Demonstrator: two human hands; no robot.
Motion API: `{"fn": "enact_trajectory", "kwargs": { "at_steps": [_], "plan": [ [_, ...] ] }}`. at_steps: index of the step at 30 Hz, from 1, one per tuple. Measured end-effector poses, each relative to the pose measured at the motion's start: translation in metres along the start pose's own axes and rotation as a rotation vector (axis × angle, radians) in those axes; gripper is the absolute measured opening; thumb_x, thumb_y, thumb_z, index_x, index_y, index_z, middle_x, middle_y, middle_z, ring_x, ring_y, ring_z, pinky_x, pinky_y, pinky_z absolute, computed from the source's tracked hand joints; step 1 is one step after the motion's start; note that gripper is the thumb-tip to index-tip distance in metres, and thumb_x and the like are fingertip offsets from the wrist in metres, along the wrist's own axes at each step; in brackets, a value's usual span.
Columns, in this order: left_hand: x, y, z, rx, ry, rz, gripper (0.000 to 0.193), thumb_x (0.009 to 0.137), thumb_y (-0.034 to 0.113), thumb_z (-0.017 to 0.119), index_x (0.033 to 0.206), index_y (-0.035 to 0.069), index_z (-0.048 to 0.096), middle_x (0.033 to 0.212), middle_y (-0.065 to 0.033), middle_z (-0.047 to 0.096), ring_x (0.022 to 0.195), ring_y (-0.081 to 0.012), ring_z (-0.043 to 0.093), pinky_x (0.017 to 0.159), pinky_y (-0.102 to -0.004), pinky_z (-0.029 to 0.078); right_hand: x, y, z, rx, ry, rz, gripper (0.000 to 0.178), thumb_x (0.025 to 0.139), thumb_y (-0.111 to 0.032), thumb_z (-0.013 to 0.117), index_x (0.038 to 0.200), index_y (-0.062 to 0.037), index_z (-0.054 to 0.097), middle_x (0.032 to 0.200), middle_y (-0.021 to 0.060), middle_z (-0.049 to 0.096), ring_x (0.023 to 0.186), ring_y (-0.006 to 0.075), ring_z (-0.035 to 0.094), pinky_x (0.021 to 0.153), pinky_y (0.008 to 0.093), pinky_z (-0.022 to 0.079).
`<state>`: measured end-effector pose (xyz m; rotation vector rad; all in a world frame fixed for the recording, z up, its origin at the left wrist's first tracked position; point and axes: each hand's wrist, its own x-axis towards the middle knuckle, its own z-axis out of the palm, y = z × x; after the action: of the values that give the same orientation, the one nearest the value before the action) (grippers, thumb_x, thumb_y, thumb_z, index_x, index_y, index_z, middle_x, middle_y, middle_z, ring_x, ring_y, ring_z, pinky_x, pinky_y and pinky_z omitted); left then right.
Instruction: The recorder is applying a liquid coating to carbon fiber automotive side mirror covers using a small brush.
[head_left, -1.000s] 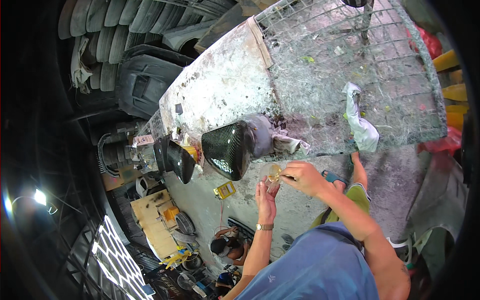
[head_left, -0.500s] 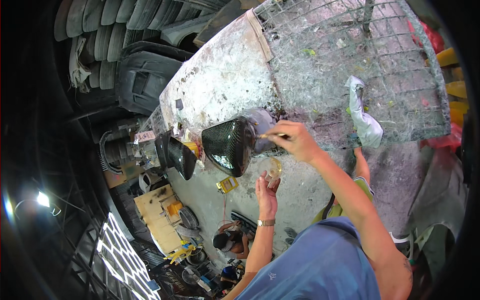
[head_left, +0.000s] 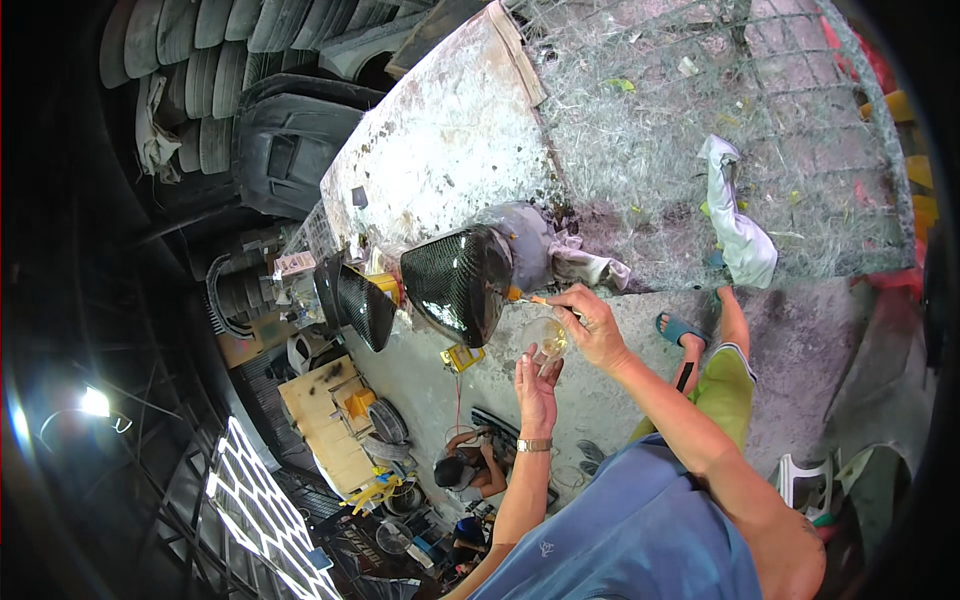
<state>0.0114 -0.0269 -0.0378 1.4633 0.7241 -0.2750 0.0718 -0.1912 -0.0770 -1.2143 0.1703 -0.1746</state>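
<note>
Orange brush-like stick — in right hand's fingertips; clear cup — in left hand.

Place: a workshop, where moulded panels and parts are filling the space.
Worktop: it is carrying dark spatter at its pale section, while loose hair-like strands are covering the rest.
Woven-patterned black part: it is shining at the worktop's edge.
Stacked panels: dark curved pieces are crowding in rows beyond the worktop.
Floor: bare grey ground is running beneath.
Co-worker: a person is staying low beside a long dark piece.
Lighting: hexagon-patterned tubes and a lamp are glowing.
</note>
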Motion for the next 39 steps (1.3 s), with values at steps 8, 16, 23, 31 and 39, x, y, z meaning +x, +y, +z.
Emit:
{"fn": "enact_trajectory", "kwargs": {
  "at_steps": [8, 16, 23, 31, 39],
  "plan": [
    [-0.003, -0.003, -0.002, 0.001, -0.023, -0.004, 0.055, 0.097, 0.042, 0.050, 0.132, 0.001, 0.040, 0.123, -0.0176, 0.054, 0.114, -0.0305, 0.056, 0.099, -0.0396, 0.046, 0.047, -0.060, -0.024, -0.270, -0.130, -0.258, 0.021, 0.081, 0.002, 0.065, 0.102, -0.0030, 0.064, 0.086, 0.0088, 0.057, 0.075, 0.0210, 0.060, 0.066, 0.0310, 0.047],
    [-0.008, -0.007, -0.004, 0.008, -0.016, -0.039, 0.057, 0.097, 0.044, 0.049, 0.133, 0.001, 0.039, 0.127, -0.0191, 0.053, 0.114, -0.0298, 0.056, 0.100, -0.0392, 0.045, 0.069, -0.074, -0.030, 0.091, 0.182, -0.183, 0.008, 0.088, -0.003, 0.061, 0.095, -0.0011, 0.064, 0.081, 0.0035, 0.055, 0.070, 0.0105, 0.053, 0.064, 0.0257, 0.045],
    [-0.006, -0.004, -0.007, -0.040, -0.010, -0.046, 0.046, 0.099, 0.034, 0.049, 0.130, 0.001, 0.043, 0.122, -0.0150, 0.055, 0.112, -0.0281, 0.057, 0.099, -0.0406, 0.047, 0.034, -0.015, -0.005, 0.127, 0.123, 0.065, 0.009, 0.089, -0.004, 0.061, 0.097, -0.0014, 0.062, 0.083, 0.0034, 0.055, 0.077, 0.0108, 0.054, 0.070, 0.0256, 0.044],
    [-0.004, -0.002, -0.005, -0.007, 0.007, -0.044, 0.056, 0.097, 0.041, 0.051, 0.133, 0.000, 0.039, 0.123, -0.0170, 0.053, 0.114, -0.0282, 0.055, 0.101, -0.0399, 0.045, 0.029, -0.006, -0.006, -0.157, -0.036, 0.046, 0.012, 0.086, -0.003, 0.063, 0.098, -0.0023, 0.061, 0.087, 0.0089, 0.056, 0.075, 0.0223, 0.058, 0.067, 0.0311, 0.047],
    [-0.007, 0.007, -0.006, -0.011, -0.006, -0.025, 0.057, 0.097, 0.043, 0.050, 0.133, 0.000, 0.039, 0.125, -0.0187, 0.051, 0.115, -0.0292, 0.054, 0.102, -0.0403, 0.043, 0.078, -0.064, -0.025, -0.292, -0.195, -0.153, 0.011, 0.086, -0.010, 0.062, 0.096, -0.0049, 0.059, 0.090, 0.0099, 0.057, 0.077, 0.0306, 0.061, 0.066, 0.0389, 0.049]
  ]
}}
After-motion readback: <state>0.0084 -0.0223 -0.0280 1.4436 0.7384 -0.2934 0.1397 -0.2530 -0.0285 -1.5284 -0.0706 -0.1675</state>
